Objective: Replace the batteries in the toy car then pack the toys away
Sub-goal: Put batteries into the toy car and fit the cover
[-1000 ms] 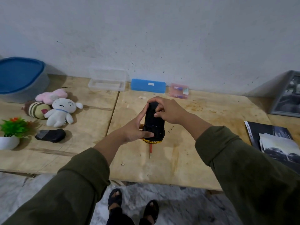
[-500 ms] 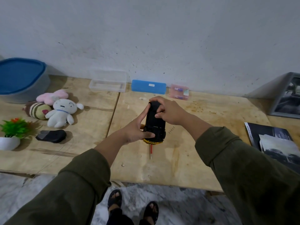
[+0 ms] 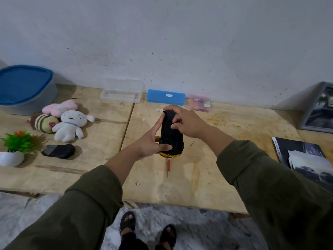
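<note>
Toy car (image 3: pixel 171 134), black underside up with a yellow edge showing at its near end, is held just above the wooden table (image 3: pixel 225 177) at the centre of the view.

At nine o'clock of the car, the plush toys (image 3: pixel 69 125) and a dark object (image 3: pixel 58 151) lie near the blue-lidded tub (image 3: pixel 25 87), none of them packed yet.

The left hand (image 3: pixel 151 143) grips the car's near end, thumb curled across the underside and fingers round the far side. That hold looks the same as half a second ago.

The right hand (image 3: pixel 183 123) is curled over the car's far end at twelve o'clock. A second ago its fingers lay over the top of that end; now a thumb and fingertip have drawn together on the underside, pinching at something small there. Whether that is a screw or a cover catch is too small to tell. My guess is the battery hatch is being worked, so the swap is at an early stage.

At six o'clock of the car, the red-handled screwdriver (image 3: pixel 168 167) lies on the table, untouched and unmoved.

At twelve o'clock, a blue case (image 3: pixel 165 97) sits against the wall.
</note>
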`<state>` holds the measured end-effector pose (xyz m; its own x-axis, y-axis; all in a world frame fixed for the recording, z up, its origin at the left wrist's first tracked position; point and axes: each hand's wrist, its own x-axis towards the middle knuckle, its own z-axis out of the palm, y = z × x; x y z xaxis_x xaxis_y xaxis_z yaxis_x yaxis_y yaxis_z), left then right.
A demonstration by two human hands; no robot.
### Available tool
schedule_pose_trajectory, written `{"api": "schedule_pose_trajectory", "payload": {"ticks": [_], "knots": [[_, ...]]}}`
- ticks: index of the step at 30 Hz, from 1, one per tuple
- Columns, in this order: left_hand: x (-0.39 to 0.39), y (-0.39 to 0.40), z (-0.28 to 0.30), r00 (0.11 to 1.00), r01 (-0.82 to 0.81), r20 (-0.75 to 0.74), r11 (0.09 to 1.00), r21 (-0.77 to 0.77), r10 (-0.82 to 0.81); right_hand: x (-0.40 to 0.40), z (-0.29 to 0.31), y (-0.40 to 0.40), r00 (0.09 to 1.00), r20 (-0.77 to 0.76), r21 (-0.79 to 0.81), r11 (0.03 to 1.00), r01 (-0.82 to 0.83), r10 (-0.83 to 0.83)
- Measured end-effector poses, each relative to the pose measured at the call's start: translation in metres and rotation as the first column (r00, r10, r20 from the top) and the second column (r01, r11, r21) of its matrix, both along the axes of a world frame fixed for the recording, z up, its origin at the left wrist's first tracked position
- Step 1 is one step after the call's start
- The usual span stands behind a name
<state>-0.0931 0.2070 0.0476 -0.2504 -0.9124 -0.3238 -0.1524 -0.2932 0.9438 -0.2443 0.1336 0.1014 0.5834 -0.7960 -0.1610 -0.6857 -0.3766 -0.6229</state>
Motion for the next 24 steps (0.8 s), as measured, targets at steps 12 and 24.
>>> {"api": "schedule_pose_trajectory", "payload": {"ticks": [12,24], "knots": [[0.004,-0.001,0.002,0.999,-0.043,0.004,0.995,-0.086,0.043,0.006,-0.017,0.001,0.986,-0.082,-0.393,0.914,0.105,-0.148],[0.001,0.001,0.003,0.998,0.017,0.059,0.994,-0.112,-0.011,0.009,-0.019,-0.005,0.778,0.278,0.479,0.783,0.397,-0.564]]}}
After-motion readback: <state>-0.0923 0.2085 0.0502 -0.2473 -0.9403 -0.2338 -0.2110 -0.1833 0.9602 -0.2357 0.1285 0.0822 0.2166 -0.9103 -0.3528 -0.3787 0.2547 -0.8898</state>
